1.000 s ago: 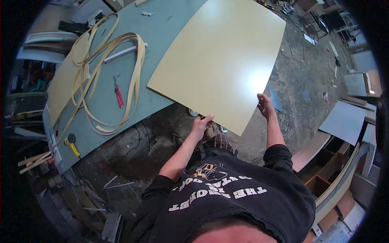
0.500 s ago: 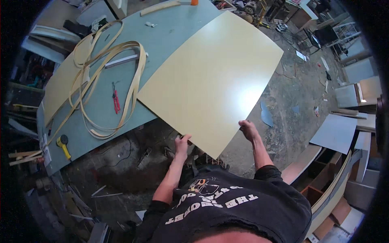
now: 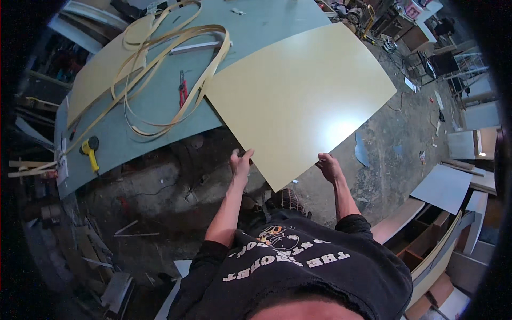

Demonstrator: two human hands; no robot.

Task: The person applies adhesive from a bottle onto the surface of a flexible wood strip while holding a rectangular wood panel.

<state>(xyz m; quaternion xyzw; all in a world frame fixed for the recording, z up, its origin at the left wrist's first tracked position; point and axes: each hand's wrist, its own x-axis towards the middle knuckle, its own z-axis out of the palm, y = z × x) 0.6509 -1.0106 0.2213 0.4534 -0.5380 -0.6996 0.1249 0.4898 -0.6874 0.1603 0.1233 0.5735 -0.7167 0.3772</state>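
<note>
My left hand (image 3: 241, 162) grips the left edge of a flat, pale-yellow rectangular panel (image 3: 304, 101), my right hand (image 3: 329, 166) its right edge, near me; its far left part overlaps the blue-green tabletop (image 3: 266, 24).

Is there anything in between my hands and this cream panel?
Nothing visible. Your left hand and right hand grip the cream panel by its two near edges. The coiled strip lies on the table by the panel's left corner, away from both hands.

Looped tan strips (image 3: 214, 65), a red tool (image 3: 183, 93) and a yellow-black tool (image 3: 91, 151) lie on the grey-green table (image 3: 272, 22).
</note>
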